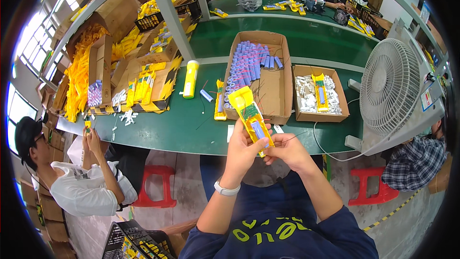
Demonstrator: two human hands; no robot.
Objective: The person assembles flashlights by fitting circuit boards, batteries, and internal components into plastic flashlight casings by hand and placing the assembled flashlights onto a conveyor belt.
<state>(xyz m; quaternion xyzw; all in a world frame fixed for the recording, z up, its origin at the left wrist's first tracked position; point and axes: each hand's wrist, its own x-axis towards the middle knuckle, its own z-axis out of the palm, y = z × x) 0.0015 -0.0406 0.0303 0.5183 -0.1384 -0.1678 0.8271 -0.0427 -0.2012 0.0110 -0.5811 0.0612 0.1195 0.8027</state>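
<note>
Over the table's front edge, my left hand (245, 145) grips a long yellow plastic housing (241, 98) by its side, with the thumb across its lower part. The housing is tilted, its open face toward me. Inside it show a green circuit board (250, 111), a purple battery cell (258, 129) and thin red wires. My right hand (287, 152) is closed at the housing's lower end, pinching it there; a dark wire sticks out past those fingers. Just beyond stands a cardboard tray (271, 97) with many purple cells (247, 67). Left of it lies another filled yellow housing (220, 101).
A box (306, 116) of white parts, with a yellow housing on top, stands right of the tray. Farther right is a large fan (390, 74) with its cable. A yellow cylinder (190, 79) and a loose cell (206, 95) lie left. Co-workers sit left, right and across.
</note>
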